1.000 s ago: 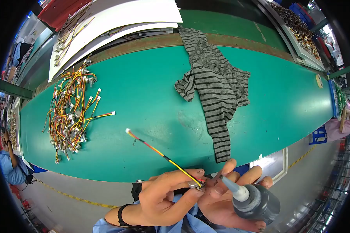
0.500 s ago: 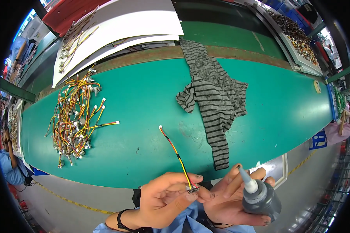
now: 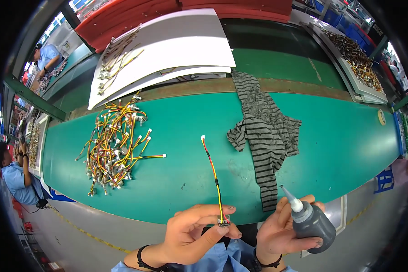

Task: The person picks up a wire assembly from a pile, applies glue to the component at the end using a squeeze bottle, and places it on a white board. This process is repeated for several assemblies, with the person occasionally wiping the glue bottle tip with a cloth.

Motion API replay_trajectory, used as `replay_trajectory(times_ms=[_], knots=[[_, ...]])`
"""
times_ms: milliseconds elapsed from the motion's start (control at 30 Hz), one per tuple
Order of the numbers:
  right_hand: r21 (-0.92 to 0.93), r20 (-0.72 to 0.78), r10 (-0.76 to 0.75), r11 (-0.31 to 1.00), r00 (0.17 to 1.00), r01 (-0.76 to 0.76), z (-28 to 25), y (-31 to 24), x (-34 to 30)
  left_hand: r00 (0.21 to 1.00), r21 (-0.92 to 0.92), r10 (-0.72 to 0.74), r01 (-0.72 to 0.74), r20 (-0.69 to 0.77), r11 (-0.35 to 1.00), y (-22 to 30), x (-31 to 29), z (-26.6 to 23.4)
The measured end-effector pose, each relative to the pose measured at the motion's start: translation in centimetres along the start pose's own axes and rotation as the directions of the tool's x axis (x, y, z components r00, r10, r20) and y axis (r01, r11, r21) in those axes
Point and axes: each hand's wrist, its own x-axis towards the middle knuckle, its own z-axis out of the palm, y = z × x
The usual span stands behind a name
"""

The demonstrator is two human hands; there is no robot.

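Note:
My left hand (image 3: 186, 238) is closed, pinching a small round metal part (image 3: 223, 221) between thumb and fingers; it looks like a potentiometer. From it a thin cable (image 3: 216, 181) of red, yellow and black wires rises over the bench, ending in a white connector (image 3: 203, 137). Dark smudges mark the fingertips. To the right, my right hand (image 3: 272, 238) is wrapped round a dark grey squeeze bottle (image 3: 315, 230). The bottle has a white collar and a tapered grey nozzle (image 3: 291, 196), which points up and left, apart from the metal part.
On the green bench (image 3: 186, 113) lies a tangled pile of wired parts (image 3: 115, 152) at left. A striped grey cloth (image 3: 269, 136) is right of centre. White boards (image 3: 172, 41) with more wired parts stand behind. A tape roll (image 3: 381, 117) sits far right. A co-worker (image 3: 20, 179) is at left.
My right hand has moved the bottle away from the left hand, widening the gap between them. The left hand still pinches the part. The whole view has shifted, showing more of the far side.

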Motion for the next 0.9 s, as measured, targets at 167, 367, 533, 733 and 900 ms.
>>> replay_trajectory(times_ms=[167,367,533,733,900], knots=[[-0.101,-0.074,-0.012,0.995,0.997,0.005,0.2,0.4,0.3,1.000,0.040,-0.019,0.019,-0.005,0.999,0.3,0.0,0.2],[-0.007,-0.009,0.025,1.000,1.000,-0.025,-0.3,-0.5,0.4,0.999,0.050,-0.048,0.050,-0.025,0.998,0.5,0.1,0.8],[0.034,-0.036,-0.011,0.999,0.999,0.013,0.0,-0.4,0.5,0.999,0.103,-0.046,0.049,-0.028,0.993,0.6,0.4,1.1],[0.016,-0.033,-0.033,0.999,0.999,0.034,-1.0,0.5,1.4,0.998,0.162,-0.018,0.028,-0.059,0.986,1.5,0.2,2.1],[0.013,-0.076,-0.057,0.998,0.995,0.058,-1.1,1.3,1.6,0.991,0.020,-0.132,0.133,-0.037,0.991,3.7,-0.3,2.9]])
